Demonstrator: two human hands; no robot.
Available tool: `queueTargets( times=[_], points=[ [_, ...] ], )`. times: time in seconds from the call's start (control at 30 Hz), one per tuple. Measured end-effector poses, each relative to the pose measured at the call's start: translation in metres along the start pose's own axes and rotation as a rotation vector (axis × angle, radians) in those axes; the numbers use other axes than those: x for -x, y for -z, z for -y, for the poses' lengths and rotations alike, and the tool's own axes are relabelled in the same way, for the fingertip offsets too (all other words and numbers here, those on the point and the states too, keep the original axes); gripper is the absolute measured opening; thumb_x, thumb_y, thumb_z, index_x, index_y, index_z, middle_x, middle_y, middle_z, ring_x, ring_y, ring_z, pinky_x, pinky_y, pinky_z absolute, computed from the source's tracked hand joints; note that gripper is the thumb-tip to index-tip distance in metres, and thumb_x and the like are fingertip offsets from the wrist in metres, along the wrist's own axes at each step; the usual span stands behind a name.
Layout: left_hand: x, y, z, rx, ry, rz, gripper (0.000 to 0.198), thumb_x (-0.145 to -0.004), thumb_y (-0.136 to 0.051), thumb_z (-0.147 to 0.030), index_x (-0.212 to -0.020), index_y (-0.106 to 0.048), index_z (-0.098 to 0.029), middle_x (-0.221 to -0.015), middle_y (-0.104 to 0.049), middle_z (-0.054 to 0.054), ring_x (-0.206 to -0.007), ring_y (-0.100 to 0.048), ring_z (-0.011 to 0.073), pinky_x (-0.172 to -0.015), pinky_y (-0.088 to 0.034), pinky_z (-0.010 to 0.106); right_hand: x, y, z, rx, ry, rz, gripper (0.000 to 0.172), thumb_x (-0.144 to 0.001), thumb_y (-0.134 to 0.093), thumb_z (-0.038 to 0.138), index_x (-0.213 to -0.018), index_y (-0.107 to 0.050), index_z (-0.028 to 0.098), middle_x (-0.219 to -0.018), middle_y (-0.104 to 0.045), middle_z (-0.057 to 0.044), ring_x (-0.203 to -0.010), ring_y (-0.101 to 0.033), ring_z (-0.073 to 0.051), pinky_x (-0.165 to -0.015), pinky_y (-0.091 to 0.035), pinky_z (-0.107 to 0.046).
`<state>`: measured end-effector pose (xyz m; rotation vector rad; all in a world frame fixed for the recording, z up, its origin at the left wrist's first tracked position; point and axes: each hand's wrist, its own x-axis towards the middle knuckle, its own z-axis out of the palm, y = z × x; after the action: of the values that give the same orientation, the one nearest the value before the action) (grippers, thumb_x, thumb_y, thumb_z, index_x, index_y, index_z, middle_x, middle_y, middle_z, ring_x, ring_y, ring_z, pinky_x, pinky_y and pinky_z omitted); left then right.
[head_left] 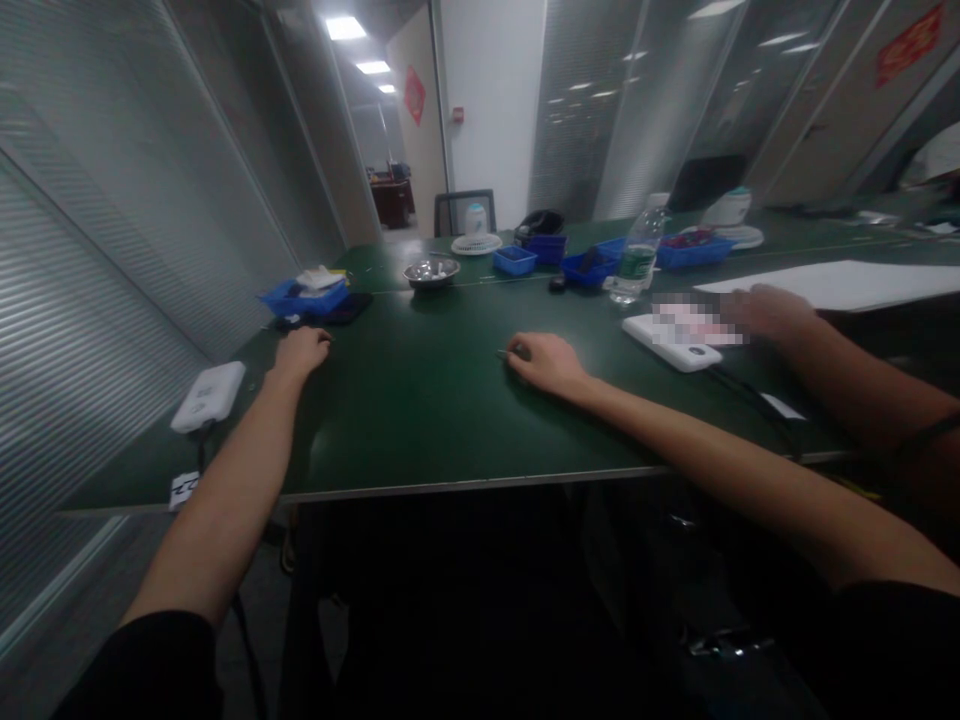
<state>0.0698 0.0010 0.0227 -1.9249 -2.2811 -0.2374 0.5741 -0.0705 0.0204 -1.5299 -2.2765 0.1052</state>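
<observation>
My left hand (301, 352) rests on the green table (420, 400) near its left side, fingers curled together. A tiny dark tip shows at its fingertips, too small to name. Farther right, my right hand (546, 362) is closed in a pinch low over the tabletop. A short, thin, greyish thing (502, 352) pokes out from its fingertips; its kind cannot be made out. Just beyond my left hand lie a dark flat object (349, 309) and a blue tray (304, 297) with pale items in it.
A white power bank (208, 396) with a cable lies at left, another white device (671, 342) at right. Another person's hand (772, 312) is beside white paper (840, 285). A water bottle (639, 255), metal bowl (431, 272) and blue trays (514, 261) stand farther back.
</observation>
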Motion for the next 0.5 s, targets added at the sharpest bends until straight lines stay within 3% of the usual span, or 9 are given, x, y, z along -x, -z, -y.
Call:
queueTargets(
  times=[0.13, 0.5],
  points=[
    [0.006, -0.002, 0.011, -0.086, 0.099, -0.02, 0.047, -0.094, -0.058, -0.043, -0.127, -0.079, -0.016, -0.128, -0.071, 0.023, -0.117, -0.062, 0.043, -0.098, -0.05, 0.05, 0.0, -0.001, 0.0, 0.009, -0.01, -0.001, 0.027, -0.1, -0.06, 0.042, -0.115, -0.075, 0.025, -0.109, -0.077, -0.008, -0.094, -0.069, -0.025, -0.074, -0.048, -0.03],
    [0.006, -0.006, -0.012, -0.147, -0.111, -0.112, 0.036, -0.102, -0.049, -0.033, -0.111, -0.076, -0.012, -0.126, -0.067, 0.025, -0.122, -0.055, 0.0432, -0.102, -0.042, 0.053, 0.0, -0.002, -0.001, 0.014, 0.002, 0.002, 0.027, -0.101, -0.059, 0.041, -0.115, -0.074, 0.025, -0.109, -0.077, -0.008, -0.093, -0.069, -0.024, -0.073, -0.046, -0.03]
  ],
)
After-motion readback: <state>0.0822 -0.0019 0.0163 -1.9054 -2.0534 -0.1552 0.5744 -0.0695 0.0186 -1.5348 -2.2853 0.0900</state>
